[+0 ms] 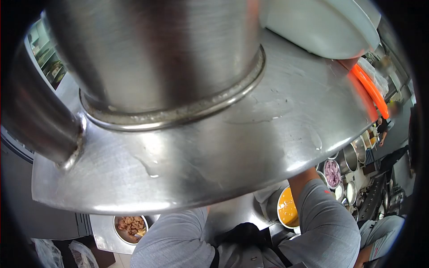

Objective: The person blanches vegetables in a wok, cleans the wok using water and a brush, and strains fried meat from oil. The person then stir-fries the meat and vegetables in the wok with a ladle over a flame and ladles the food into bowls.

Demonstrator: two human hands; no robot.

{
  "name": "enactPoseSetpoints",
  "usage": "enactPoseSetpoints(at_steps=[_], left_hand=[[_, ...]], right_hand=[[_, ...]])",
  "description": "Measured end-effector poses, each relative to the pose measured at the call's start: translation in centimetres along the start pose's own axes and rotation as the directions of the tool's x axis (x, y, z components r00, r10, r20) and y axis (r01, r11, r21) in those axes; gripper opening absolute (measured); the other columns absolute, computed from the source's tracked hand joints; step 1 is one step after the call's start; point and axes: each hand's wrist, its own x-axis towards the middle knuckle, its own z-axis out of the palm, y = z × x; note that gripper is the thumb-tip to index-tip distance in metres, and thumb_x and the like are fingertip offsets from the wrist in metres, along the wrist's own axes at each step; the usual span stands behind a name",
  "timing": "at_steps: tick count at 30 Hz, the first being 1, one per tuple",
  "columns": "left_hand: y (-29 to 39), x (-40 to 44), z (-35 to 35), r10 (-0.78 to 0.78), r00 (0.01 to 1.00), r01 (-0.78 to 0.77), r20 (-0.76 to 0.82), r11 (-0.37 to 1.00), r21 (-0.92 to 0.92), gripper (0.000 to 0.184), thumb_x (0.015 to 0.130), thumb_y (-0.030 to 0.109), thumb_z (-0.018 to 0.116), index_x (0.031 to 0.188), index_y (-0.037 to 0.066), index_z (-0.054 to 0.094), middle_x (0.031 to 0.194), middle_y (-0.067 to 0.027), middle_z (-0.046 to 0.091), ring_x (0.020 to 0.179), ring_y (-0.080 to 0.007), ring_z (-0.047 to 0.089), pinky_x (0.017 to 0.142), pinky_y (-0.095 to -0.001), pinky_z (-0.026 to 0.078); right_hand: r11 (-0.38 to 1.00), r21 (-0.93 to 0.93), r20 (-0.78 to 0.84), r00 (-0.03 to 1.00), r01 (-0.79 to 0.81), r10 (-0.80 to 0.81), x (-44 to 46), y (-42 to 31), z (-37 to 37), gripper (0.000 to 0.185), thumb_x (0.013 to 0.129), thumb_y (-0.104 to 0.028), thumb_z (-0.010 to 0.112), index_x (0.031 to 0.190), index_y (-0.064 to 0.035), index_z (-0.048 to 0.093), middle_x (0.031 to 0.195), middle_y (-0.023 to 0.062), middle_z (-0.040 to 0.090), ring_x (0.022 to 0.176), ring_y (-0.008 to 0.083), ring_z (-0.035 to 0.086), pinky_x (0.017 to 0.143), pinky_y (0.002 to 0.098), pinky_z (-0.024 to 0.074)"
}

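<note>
A steel shelf [214, 156] spans the view close in front of my head and hides both of my hands. My grey left sleeve [174, 236] reaches forward under its near edge. On the other side, my right forearm [304, 177] also passes beneath the shelf, with the grey right sleeve [326, 219] behind it. Beside that arm stands a metal pot [269, 207] of orange liquid [288, 209]. Below the shelf, part of a steel worktop [234, 212] shows between my arms. What my hands hold or touch cannot be seen.
A large metal pot [165, 53] stands on the shelf by a steel post [40, 111]. A pale bowl [321, 27] and an orange handle-like piece [372, 91] are at right. Brown food chunks [131, 227] fill a bowl at lower left. Another person's sleeve [382, 234] is close at right.
</note>
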Motion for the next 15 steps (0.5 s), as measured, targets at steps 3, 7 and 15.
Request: enactPoseSetpoints(at_steps=[3,7,15], left_hand=[[0.2,-0.4,-0.1,0.02,1.0,-0.02,0.006,1.0,0.003,0.021,0.081,0.001,0.063,0.101,-0.004,0.058,0.091,-0.0082,0.064,0.082,-0.0129,0.061,0.07,-0.0252,0.05],[0.4,-1.4,-1.2,0.041,0.999,-0.041,0.005,0.999,0.005,0.022,0.08,0.0,0.063,0.101,-0.005,0.058,0.091,-0.0087,0.064,0.083,-0.0131,0.061,0.071,-0.0254,0.05],[1.4,-4.6,-5.1,0.176,0.983,-0.168,0.061,0.979,-0.118,0.025,0.079,-0.002,0.065,0.102,-0.006,0.058,0.093,-0.0095,0.064,0.084,-0.0137,0.061,0.073,-0.0259,0.051]], right_hand=[[1.0,-0.005,-0.006,1.0,0.011,-0.011,0.0,-0.2,0.0,0.037,0.073,-0.023,0.074,0.102,-0.0003,0.068,0.094,0.0124,0.07,0.086,0.0198,0.066,0.081,0.0305,0.0506],[0.999,-0.026,-0.018,0.999,0.044,-0.044,-0.9,-0.9,-0.1,0.037,0.073,-0.023,0.075,0.101,0.0,0.068,0.094,0.0123,0.07,0.086,0.0193,0.066,0.081,0.03,0.0506],[0.973,-0.005,-0.131,0.964,0.231,-0.23,-5.9,-4.3,-3.6,0.039,0.072,-0.024,0.076,0.101,0.0007,0.068,0.094,0.0122,0.07,0.085,0.0182,0.066,0.081,0.0289,0.0507]])
